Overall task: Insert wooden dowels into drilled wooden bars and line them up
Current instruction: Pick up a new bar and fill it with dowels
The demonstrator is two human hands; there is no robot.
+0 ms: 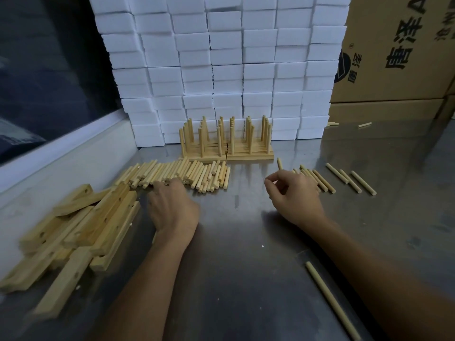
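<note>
The left hand [172, 205] rests curled on the dowel pile [177, 174]; whether it grips one is unclear. The right hand [295, 193] pinches one dowel [279, 164]. The cardboard box [394, 45] bears Chinese print

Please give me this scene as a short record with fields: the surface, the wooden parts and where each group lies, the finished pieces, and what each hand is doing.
surface: metal table
loose dowels: big pile at centre-left; few separate ones at right
drilled bars: untidy heap at left, no dowels in them
finished bars: rows with upright dowels at back, against white foam blocks
left hand: left hand rests on the near edge of the dowel pile, fingers hidden
right hand: right hand pinches one dowel, tip pointing up
</note>
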